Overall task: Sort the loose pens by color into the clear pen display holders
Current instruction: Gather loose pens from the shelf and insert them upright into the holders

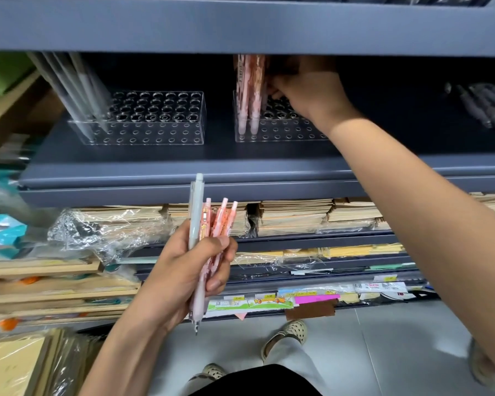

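**Loose pens (209, 224) held in front of the shelf (183, 164)**

The left hand (183, 270) grips the bundle in front of and below the shelf's front edge. It holds one pale grey pen (196, 207) and three pink pens (223, 215), clicker ends up. Its fingers (220, 250) are curled tight round the barrels, and the grey pen's tip pokes out beneath the hand.

The right hand (309, 90) reaches over the shelf to the right holder (280, 134), a clear block of round holes. This holder stands near the middle of the shelf, back from the front edge. The hand's fingers (275, 91) are bent against the standing pink pens (249, 90) at that holder's left end. Blur and shadow hide whether they pinch one.

The left holder (160, 121) stands apart from it, toward the shelf's left end, with grey pens (77, 87) leaning in its left end.

Wrapped notebooks (295, 215) are stacked on the shelf level below.
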Available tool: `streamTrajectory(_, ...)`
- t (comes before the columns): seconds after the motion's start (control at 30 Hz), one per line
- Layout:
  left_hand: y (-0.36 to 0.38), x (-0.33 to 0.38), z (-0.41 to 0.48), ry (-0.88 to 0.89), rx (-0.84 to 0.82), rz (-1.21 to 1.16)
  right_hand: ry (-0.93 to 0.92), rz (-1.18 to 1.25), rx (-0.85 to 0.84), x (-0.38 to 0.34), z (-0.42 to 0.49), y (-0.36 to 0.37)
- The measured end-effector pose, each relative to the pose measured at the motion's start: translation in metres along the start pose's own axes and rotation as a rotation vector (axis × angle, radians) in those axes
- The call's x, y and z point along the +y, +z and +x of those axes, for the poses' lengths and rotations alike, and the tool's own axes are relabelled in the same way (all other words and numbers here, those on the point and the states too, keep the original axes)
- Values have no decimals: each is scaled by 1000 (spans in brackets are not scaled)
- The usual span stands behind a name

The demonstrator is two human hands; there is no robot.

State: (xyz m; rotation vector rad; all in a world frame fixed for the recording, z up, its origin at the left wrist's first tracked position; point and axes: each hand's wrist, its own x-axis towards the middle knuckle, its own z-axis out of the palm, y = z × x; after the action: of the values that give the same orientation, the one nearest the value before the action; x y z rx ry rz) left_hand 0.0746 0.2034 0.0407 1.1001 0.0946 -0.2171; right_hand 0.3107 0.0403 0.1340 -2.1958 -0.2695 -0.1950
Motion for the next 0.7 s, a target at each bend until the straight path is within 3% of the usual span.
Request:
streamTrajectory(0.23,0,0,1,-6,-16,13,-16,-80,49,2,-10,-10)
streamTrajectory(0.37,-2,0,2,10,-15,29,0,260,216,0,-55,-18)
streamTrajectory(0.57,3,-3,7,51,-46,40,49,418,-120,3,-156,-2)
streamTrajectory(0.7,11,-6,11,53,-61,44,63,493,-245,4,-183,9)
